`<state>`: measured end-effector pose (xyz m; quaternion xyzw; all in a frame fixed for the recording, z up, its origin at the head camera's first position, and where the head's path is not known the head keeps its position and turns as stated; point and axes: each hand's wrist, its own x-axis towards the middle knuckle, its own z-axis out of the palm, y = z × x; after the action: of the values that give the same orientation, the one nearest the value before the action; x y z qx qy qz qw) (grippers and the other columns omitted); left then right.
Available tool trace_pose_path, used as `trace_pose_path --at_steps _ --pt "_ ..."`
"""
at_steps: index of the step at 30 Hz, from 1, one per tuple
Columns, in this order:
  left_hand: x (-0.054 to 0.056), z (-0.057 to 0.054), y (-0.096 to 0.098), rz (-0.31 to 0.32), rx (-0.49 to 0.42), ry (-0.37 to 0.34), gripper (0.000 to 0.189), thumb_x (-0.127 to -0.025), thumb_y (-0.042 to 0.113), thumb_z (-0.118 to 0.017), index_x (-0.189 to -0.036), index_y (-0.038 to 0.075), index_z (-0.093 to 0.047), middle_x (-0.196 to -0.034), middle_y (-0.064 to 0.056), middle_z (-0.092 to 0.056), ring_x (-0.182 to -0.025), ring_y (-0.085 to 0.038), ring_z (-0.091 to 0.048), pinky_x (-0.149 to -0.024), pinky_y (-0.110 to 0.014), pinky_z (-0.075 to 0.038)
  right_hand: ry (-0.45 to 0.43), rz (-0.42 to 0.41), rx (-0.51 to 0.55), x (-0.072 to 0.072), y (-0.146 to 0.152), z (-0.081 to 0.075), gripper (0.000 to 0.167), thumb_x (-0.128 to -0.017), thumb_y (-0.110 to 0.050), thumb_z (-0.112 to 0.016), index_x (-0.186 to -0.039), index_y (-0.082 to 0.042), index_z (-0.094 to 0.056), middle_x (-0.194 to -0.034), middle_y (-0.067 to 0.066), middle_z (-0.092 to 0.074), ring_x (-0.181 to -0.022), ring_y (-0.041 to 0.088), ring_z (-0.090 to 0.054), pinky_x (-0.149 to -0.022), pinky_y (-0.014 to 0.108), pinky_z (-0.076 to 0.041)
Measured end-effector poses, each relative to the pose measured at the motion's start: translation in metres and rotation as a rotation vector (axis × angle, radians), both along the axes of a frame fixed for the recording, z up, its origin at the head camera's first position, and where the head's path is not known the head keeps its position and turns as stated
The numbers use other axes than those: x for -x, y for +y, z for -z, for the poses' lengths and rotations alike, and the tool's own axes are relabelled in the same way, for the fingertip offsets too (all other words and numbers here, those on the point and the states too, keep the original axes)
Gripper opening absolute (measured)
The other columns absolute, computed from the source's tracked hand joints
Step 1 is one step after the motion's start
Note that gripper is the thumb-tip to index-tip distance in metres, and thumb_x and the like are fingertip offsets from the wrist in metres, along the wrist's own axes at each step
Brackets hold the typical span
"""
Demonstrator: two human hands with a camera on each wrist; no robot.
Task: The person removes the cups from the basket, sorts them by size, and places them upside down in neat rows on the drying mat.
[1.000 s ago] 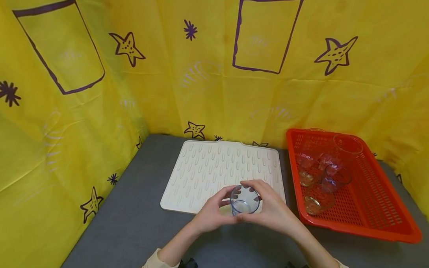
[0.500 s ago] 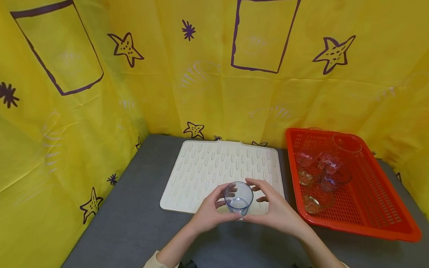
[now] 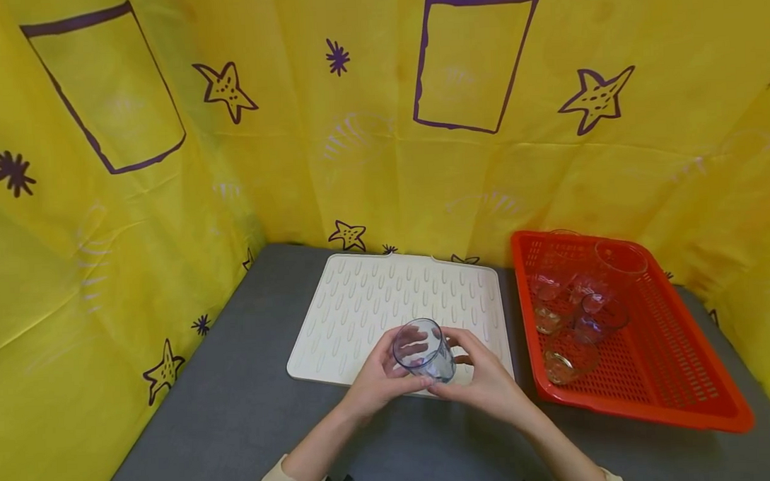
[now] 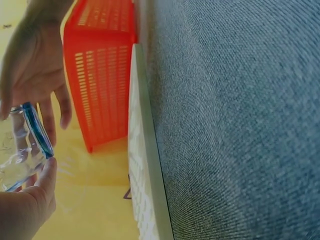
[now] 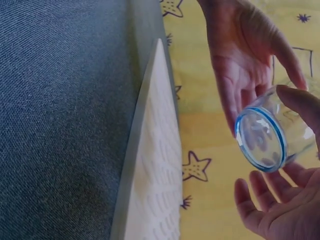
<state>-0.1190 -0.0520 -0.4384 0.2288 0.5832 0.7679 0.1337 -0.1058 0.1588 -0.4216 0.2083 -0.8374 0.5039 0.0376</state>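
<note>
A clear drinking glass (image 3: 425,351) with a bluish tint is held in the air between both hands, over the near edge of a white ridged drying mat (image 3: 400,296). It is tilted, its mouth towards the upper left and its base towards the lower right in the head view. My left hand (image 3: 378,376) grips it near the mouth, thumb in front and fingers behind. My right hand (image 3: 488,382) holds it nearer the base; in the right wrist view the thumb (image 5: 300,102) lies on the glass wall, with some fingers (image 5: 260,192) apart from it.
At the right stands a red perforated plastic basket (image 3: 669,358) with several clear glasses (image 3: 570,358) at its left side. The mat lies on a dark grey table (image 3: 238,408). A yellow patterned cloth (image 3: 369,149) hangs behind and along the sides.
The glass has turned in the hands: its mouth now leans left and its base right. The right fingers, apart from the glass half a second ago, are back against it.
</note>
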Motion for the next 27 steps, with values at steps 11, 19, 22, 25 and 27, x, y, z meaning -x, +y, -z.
trace_pose_path --at_steps 11,19,22,25,27 --pt "0.002 -0.001 -0.006 0.027 0.077 0.045 0.078 -0.082 0.004 -0.075 -0.146 0.005 -0.031 -0.145 -0.017 -0.042 -0.134 -0.033 -0.040 -0.104 -0.037 -0.041 0.066 0.022 -0.095 0.002 0.000 -0.001 0.073 -0.068 -0.030 -0.090 -0.131 -0.021 -0.054 -0.121 -0.006 -0.060 -0.107 0.012 -0.056 -0.088 0.037 -0.053" --pt "0.005 -0.011 -0.016 -0.051 0.343 0.176 0.076 -0.079 0.017 -0.081 -0.143 0.019 -0.040 -0.138 -0.004 -0.050 -0.124 -0.023 -0.051 -0.097 -0.038 -0.047 0.177 0.005 -0.259 0.001 0.003 -0.001 0.079 -0.063 -0.021 -0.093 -0.131 -0.016 -0.054 -0.124 -0.005 -0.057 -0.110 0.014 -0.052 -0.090 0.040 -0.050" --pt "0.006 -0.013 -0.017 -0.060 0.385 0.195 0.073 -0.079 0.018 -0.082 -0.141 0.016 -0.044 -0.134 -0.002 -0.053 -0.120 -0.021 -0.053 -0.095 -0.038 -0.049 0.194 -0.008 -0.280 0.001 0.002 0.000 0.080 -0.063 -0.021 -0.093 -0.132 -0.017 -0.054 -0.125 -0.005 -0.056 -0.112 0.015 -0.050 -0.091 0.041 -0.049" --pt "0.006 -0.014 -0.017 -0.067 0.411 0.194 0.071 -0.078 0.020 -0.083 -0.140 0.014 -0.047 -0.133 -0.001 -0.054 -0.118 -0.021 -0.054 -0.093 -0.038 -0.050 0.201 -0.018 -0.280 0.001 0.001 0.001 0.081 -0.063 -0.022 -0.093 -0.133 -0.017 -0.053 -0.126 -0.005 -0.056 -0.112 0.014 -0.050 -0.092 0.041 -0.049" --pt "0.006 -0.013 -0.018 -0.070 0.417 0.187 0.070 -0.078 0.020 -0.082 -0.139 0.013 -0.048 -0.132 -0.001 -0.054 -0.117 -0.021 -0.055 -0.092 -0.037 -0.050 0.196 -0.020 -0.271 0.001 0.000 0.001 0.081 -0.063 -0.022 -0.093 -0.134 -0.018 -0.053 -0.126 -0.006 -0.056 -0.112 0.013 -0.050 -0.091 0.040 -0.050"
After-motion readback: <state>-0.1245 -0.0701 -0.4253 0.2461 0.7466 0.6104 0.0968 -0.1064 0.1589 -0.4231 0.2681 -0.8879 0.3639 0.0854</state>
